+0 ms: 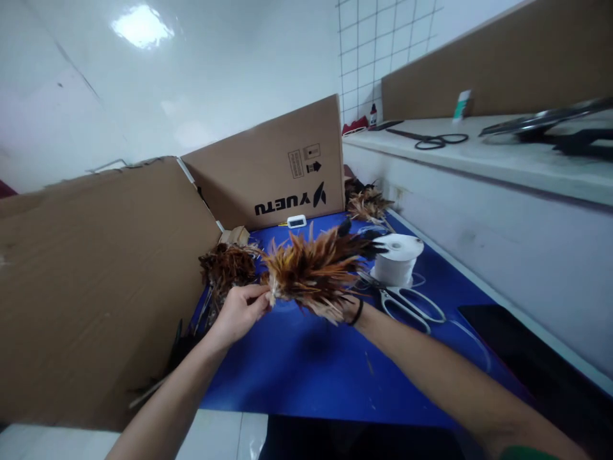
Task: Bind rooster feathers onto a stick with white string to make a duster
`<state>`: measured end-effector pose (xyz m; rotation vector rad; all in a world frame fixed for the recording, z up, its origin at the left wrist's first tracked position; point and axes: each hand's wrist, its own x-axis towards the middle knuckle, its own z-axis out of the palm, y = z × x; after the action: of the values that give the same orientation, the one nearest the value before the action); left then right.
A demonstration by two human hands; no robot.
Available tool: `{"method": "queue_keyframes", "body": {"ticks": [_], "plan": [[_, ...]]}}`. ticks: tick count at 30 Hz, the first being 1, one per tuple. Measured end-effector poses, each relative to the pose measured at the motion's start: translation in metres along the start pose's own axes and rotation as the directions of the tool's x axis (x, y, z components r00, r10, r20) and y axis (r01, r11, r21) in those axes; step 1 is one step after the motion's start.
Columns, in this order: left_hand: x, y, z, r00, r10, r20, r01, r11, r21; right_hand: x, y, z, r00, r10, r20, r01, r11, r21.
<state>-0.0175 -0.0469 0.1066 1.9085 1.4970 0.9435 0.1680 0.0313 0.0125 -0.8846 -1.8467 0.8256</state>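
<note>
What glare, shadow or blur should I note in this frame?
In the head view, a glare patch burns out part of the glossy white wall; in the head view, a soft shadow darkens the blue tabletop below the feather bundle; also in the head view, the white-and-green tube looks smeared, though the upside-down YUETU lettering is legible.

Left hand (241, 314) has a fluffy brown feather bundle (311, 265) pinched by its pale end, pretty much mid-frame. Right hand (347, 308) is mostly buried behind the feathers, just a bit of it peeking out by a black wristband (357, 312). White spool (394, 267) sits right of centre on the blue surface (287, 377), pale-handled scissors (412, 308) just below it. Cardboard (258, 166) with upside-down YUETU print stands behind, and there's a ledge (488, 165) upper right with black-handled scissors (433, 142).
</note>
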Motion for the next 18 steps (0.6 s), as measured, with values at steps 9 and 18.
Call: {"method": "queue_keyframes", "body": {"ticks": [9,18], "plan": [[0.004,-0.024,0.035,0.956,-0.218,-0.196,0.147,0.935,-0.323,-0.011,-0.018,0.026,0.940,0.174,0.295,-0.337,0.626,0.703],[0.016,-0.054,0.077,0.896,-0.173,-0.408,0.138,0.984,-0.114,-0.011,-0.007,0.042,0.941,0.284,-0.184,-0.200,0.905,0.375]]}}
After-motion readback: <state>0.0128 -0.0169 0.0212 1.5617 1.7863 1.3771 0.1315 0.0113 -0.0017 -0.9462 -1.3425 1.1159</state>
